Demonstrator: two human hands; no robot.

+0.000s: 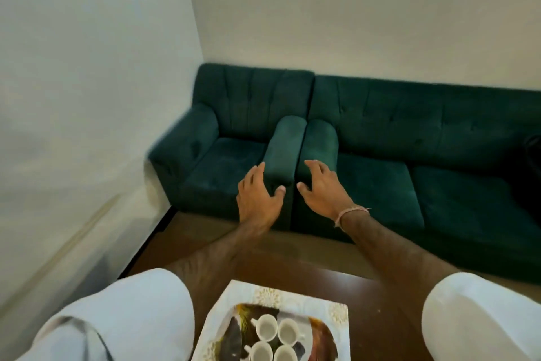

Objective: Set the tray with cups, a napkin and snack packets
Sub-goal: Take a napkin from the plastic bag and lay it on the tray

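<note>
A dark patterned tray lies on a white cloth at the bottom edge of the view. Several white cups stand close together on the tray, all upright and empty. Dark packets seem to lie on the tray's left part, blurred. My left hand and my right hand are stretched forward, well above and beyond the tray, in front of the sofa arms. Both hands have spread fingers and hold nothing. A thread band circles my right wrist.
The cloth rests on a dark brown wooden table. Beyond it stand a dark green armchair and a green sofa side by side against white walls. A dark object lies at the sofa's right edge.
</note>
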